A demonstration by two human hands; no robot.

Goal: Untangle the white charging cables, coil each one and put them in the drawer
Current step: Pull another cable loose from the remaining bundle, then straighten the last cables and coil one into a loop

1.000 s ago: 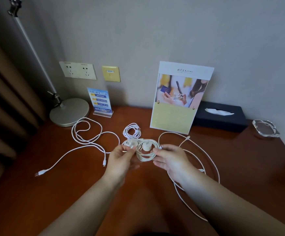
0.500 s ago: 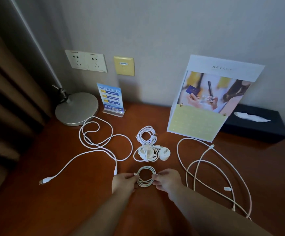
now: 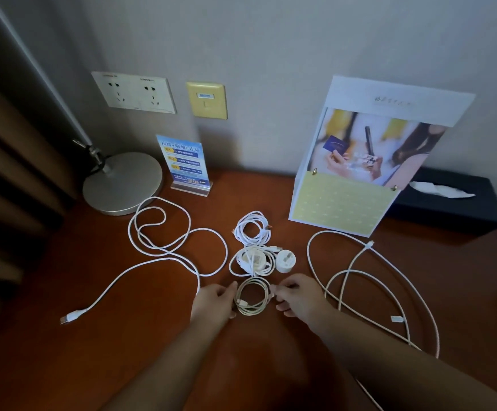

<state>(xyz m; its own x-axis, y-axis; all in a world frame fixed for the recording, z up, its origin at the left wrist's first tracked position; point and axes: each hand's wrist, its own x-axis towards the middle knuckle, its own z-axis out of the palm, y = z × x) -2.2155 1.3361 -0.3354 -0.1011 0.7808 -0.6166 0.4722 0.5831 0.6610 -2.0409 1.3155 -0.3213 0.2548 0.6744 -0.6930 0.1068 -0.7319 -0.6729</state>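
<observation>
A lamp base (image 3: 122,182), a blue sign (image 3: 185,161), a leaflet stand (image 3: 345,203) and a tissue box (image 3: 454,203) are ranged along the far wall; the left loose cable (image 3: 164,232) and the right loose cable (image 3: 374,277) are sprawled at either side; two finished coils (image 3: 251,229) are set just beyond the hands; bare desk (image 3: 63,262) is left at the near edge; the small coil (image 3: 253,298) is laid flat, pinched at its left rim by the left hand (image 3: 213,304) and at its right rim by the right hand (image 3: 297,299).
</observation>
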